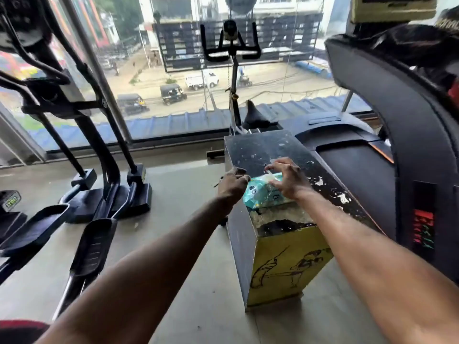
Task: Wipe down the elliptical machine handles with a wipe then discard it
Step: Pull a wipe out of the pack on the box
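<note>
Head view: wipe pack (260, 194), teal, lies on top of a black and yellow box (285, 264), near its front edge. Left grip (233, 182) has its fingers curled on the pack's left end. Right grip (289, 180) arches over the pack, thumb on the near side, fingertips at a white strip (269, 171) by the opening; cannot tell whether the strip is pinched. Elliptical machine (82, 100) stands on the floor to the left, well apart from both hands. Treadmill (397, 125) just right of the box.
</note>
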Motion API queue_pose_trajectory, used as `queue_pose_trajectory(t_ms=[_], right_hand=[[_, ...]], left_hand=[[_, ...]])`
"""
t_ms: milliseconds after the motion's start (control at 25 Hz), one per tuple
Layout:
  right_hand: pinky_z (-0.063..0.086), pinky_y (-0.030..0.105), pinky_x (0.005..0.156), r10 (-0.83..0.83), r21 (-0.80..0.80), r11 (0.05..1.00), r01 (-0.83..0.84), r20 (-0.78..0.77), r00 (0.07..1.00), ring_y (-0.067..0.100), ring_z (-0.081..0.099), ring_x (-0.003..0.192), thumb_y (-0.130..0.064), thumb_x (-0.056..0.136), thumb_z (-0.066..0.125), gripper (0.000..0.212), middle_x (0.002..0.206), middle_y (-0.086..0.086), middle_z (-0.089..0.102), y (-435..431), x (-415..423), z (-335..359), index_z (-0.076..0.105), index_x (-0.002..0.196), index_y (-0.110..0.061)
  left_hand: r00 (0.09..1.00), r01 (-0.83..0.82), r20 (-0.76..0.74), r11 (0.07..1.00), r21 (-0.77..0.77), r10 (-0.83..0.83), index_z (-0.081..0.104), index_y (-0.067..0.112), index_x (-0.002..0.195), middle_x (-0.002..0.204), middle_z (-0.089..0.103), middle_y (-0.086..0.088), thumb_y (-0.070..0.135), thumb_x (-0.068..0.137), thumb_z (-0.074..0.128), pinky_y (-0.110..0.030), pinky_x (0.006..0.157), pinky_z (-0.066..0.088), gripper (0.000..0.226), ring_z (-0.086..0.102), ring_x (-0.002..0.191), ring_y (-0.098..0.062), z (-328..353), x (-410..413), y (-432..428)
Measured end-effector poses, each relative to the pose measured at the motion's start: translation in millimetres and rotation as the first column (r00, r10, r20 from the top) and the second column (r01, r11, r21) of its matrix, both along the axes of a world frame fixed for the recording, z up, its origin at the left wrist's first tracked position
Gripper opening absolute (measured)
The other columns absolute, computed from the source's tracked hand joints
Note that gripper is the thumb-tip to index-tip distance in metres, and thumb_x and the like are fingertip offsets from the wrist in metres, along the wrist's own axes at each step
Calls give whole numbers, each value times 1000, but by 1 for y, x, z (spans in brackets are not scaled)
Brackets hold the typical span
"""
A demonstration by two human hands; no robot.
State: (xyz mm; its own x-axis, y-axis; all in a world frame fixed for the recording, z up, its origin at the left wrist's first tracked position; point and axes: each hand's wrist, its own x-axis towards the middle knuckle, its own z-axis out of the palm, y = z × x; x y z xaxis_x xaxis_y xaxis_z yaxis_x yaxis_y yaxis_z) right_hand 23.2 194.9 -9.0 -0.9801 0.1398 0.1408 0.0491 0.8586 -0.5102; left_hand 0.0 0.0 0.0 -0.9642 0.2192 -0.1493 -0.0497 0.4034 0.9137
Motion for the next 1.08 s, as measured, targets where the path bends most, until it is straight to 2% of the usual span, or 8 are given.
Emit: queue_pose_trajectory(t_ms=[160, 360, 480, 560, 640, 800, 920, 1080], right_hand=[[40, 42, 113, 152, 228, 957, -180, 132, 979, 21, 40, 135, -26, 90, 66, 37, 147, -3, 41, 13, -34, -12, 67, 126, -32], [47, 46, 104, 222, 363, 899, -244, 103, 970, 21, 41, 129, -33, 90, 69, 22, 141, -5, 42, 22, -50, -16, 74, 111, -30], [48, 46, 98, 288, 372, 881, -292, 69, 955, 21, 45, 122, -32, 88, 74, 10, 134, -5, 49, 25, -53, -9, 79, 95, -27], [49, 45, 95, 313, 357, 881, -310, 51, 948, 19, 47, 119, -33, 86, 77, 8, 130, -6, 52, 29, -54, -9, 80, 89, -26], [49, 42, 95, 299, 273, 915, -298, 39, 953, 18, 48, 116, -32, 84, 79, 7, 124, -7, 55, 34, -54, -8, 80, 87, -25], [51, 38, 89, 248, 130, 961, -245, -3, 969, 18, 57, 105, -24, 84, 81, 6, 107, -7, 60, 44, -53, -2, 80, 87, -20], [55, 41, 86, 256, 166, 953, -255, 15, 967, 16, 58, 99, -22, 86, 78, 8, 104, -6, 59, 46, -51, -2, 78, 86, -14], [53, 42, 90, 282, 233, 934, -271, -17, 959, 18, 56, 105, -22, 89, 75, 10, 110, -5, 57, 48, -52, -3, 74, 87, -12]], left_hand=[[999, 23, 28, 997, -77, -21, 66, 11, 129, 122, 72, -8, 7, 92, 64, -27, 90, 53, 37, 68, 105, -22, -29, -20, 27], [1000, 15, -3, 978, -210, -16, 68, 18, 128, 125, 72, -5, 11, 81, 66, -35, 99, 53, 47, 66, 113, -24, -40, -34, 40], [997, 50, -40, 964, -259, -62, 68, 22, 127, 127, 71, -2, 29, 70, 64, -40, 100, 53, 58, 65, 116, -24, -40, -39, 43], [993, 88, -55, 952, -293, -108, 68, 22, 128, 128, 71, -1, 27, 78, 72, -41, 102, 51, 51, 64, 119, -23, -39, -41, 45], [987, 113, -77, 946, -302, -143, 69, 21, 128, 128, 71, 0, 21, 83, 76, -41, 102, 50, 45, 63, 120, -23, -40, -43, 48], [969, 155, -127, 920, -360, -213, 69, 28, 128, 127, 71, 5, 29, 85, 78, -43, 104, 48, 44, 61, 123, -20, -40, -46, 55], [955, 161, -159, 889, -428, -250, 67, 29, 130, 128, 68, 2, 35, 86, 77, -41, 102, 47, 45, 57, 124, -22, -42, -47, 64], [943, 169, -175, 861, -479, -282, 65, 24, 133, 131, 60, -2, 32, 86, 78, -45, 101, 47, 49, 52, 125, -26, -54, -48, 70]])
